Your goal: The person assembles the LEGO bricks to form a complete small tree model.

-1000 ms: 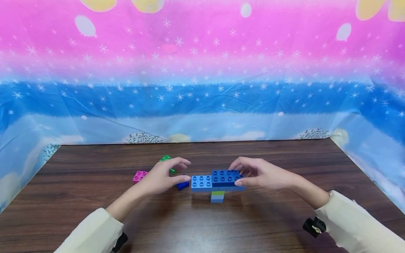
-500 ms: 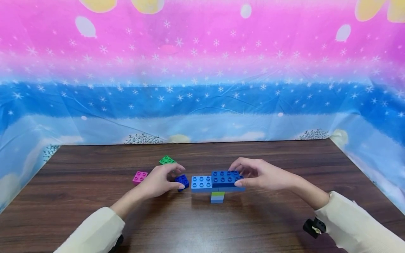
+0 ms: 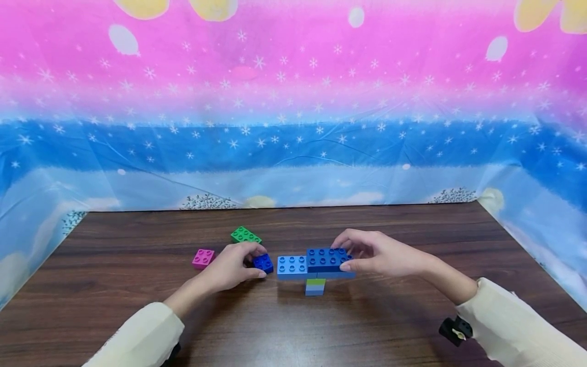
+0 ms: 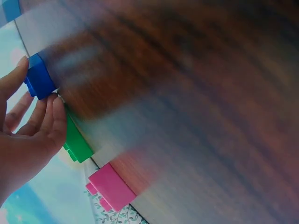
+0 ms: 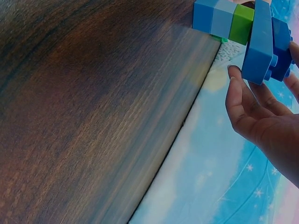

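Note:
My left hand (image 3: 231, 265) has its thumb and fingers on opposite sides of a small dark blue toy brick (image 3: 263, 263), pinching it just left of the brick build. In the left wrist view the thumb tip lies against this brick (image 4: 41, 77). My right hand (image 3: 373, 252) grips the right end of a longer dark blue brick (image 3: 326, 259) on top of the build. Beneath it is a layer of light blue bricks (image 3: 292, 267), carried by a narrow column (image 3: 315, 287) with a lime green brick (image 5: 241, 24). Part of the right end is hidden by the thumb.
A green brick (image 3: 245, 235) lies behind my left hand, and a pink brick (image 3: 203, 259) lies to its left. All rest on the dark wooden table (image 3: 293, 336). A patterned cloth (image 3: 293, 142) hangs along the table's back edge.
My left hand has drawn back left from the build and come down around the small dark blue brick, which has turned slightly. The right hand keeps its place.

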Tool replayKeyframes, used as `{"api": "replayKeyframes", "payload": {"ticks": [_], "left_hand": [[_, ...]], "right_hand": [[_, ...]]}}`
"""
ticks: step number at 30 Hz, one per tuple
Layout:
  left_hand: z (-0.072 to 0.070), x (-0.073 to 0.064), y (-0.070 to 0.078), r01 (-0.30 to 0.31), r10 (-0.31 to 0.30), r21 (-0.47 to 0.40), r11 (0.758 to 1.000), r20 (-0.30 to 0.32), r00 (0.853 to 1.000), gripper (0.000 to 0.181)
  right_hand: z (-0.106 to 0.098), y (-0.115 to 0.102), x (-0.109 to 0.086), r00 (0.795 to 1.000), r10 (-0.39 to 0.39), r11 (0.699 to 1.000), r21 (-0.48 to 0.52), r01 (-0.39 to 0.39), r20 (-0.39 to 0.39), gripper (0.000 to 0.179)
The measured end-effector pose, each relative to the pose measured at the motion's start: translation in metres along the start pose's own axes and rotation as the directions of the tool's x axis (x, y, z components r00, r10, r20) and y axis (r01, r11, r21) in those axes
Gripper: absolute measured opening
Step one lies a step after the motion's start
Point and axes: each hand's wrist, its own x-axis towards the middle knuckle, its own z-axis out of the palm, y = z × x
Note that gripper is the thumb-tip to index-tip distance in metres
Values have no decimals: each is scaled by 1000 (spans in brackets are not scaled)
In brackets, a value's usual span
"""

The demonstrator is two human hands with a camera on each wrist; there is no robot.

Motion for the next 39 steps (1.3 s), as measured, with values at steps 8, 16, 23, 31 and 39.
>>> {"api": "replayKeyframes", "payload": {"ticks": [8,16,23,31,39], "left_hand": [[0,1,-1,84,-84,-7,996,-2,996,33],[-13,0,7,53,-52,22,998,-45,998,32],[-25,1,20,31,-28,32,999,-98,995,32],[-28,-2,45,-60,59,-3,998,-123,991,30],[-24,-3,62,-117,112,-42,992,-102,988,28]], "right_hand": [[0,0,0,1000,0,1000,7,0,7,31],[0,1,0,1000,-6,1000,9,6,6,30],[0,2,0,1000,-10,1000,16,10,7,31],[0,2,1,1000,-4,1000,13,4,5,31],[0,2,1,1000,-1,1000,22,1,5,30]]}}
